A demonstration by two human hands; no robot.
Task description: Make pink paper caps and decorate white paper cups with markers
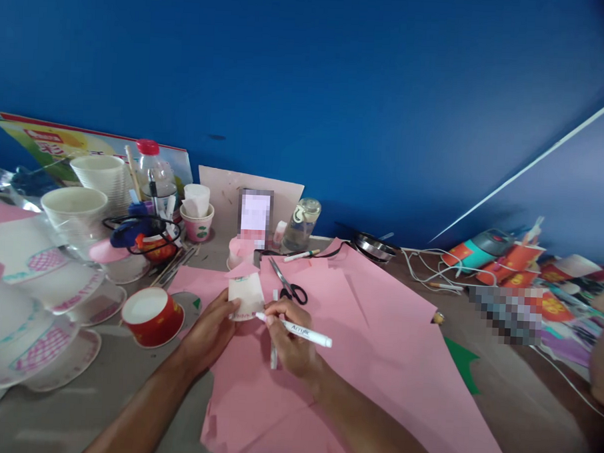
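Note:
My left hand point(218, 323) is closed around a white paper cup point(245, 295), which is turned rim down and carries teal marks near its top and pink marks along the rim. In my right hand point(292, 336) is a white acrylic marker point(307, 333), its tip at the cup's lower right edge. Beneath both hands spread pink paper sheets point(377, 350). Partly hidden by my right hand, a narrow white strip point(274, 357) lies on the paper. Black-handled scissors point(287, 282) rest just beyond that hand, and another pen point(301, 256) lies behind them.
To the left stand a red paper cup point(152, 315), decorated white cups point(41, 349) and stacked white cups point(98, 177). A bottle with a red cap point(154, 170) and a jar point(303, 223) stand near the blue wall. White cables point(420, 275) and a roll of tape point(375, 246) lie right.

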